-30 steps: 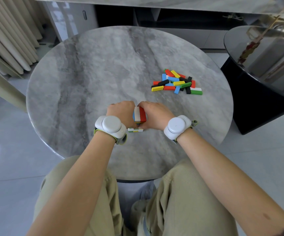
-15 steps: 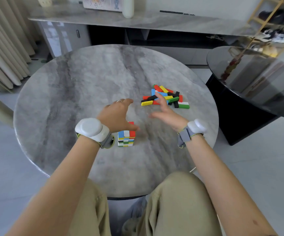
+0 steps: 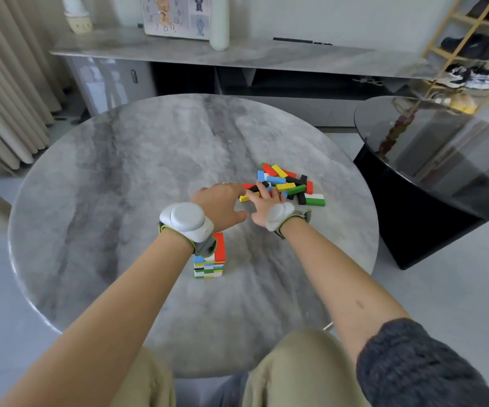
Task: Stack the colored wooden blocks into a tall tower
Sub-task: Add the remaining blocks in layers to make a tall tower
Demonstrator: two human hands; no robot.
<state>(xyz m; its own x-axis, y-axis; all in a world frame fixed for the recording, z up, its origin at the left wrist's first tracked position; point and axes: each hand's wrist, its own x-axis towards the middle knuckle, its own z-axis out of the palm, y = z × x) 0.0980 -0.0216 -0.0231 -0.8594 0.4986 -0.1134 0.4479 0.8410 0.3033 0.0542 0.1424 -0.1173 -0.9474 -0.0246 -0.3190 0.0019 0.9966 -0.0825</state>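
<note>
1. Table [image 3: 120,201], centre: grey marbled stone look, smooth, soft sheen.
2. Blocks [image 3: 284,183]: painted wood, smooth, bright coats.
3. Side table [image 3: 442,148], right: black, glossy, mirror-like top.
4. Wrist units [image 3: 186,218]: smooth matt white plastic.
5. Trousers [image 3: 296,371]: khaki cloth; sleeve [image 3: 413,362], lower right: dark coarse knit.

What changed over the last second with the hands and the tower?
Both hands let go of the tower and moved forward to the loose pile: the right hand rests its fingers on it, the left hand reaches its near edge. Neither visibly grips a block. Tower and pile stayed put.
</note>
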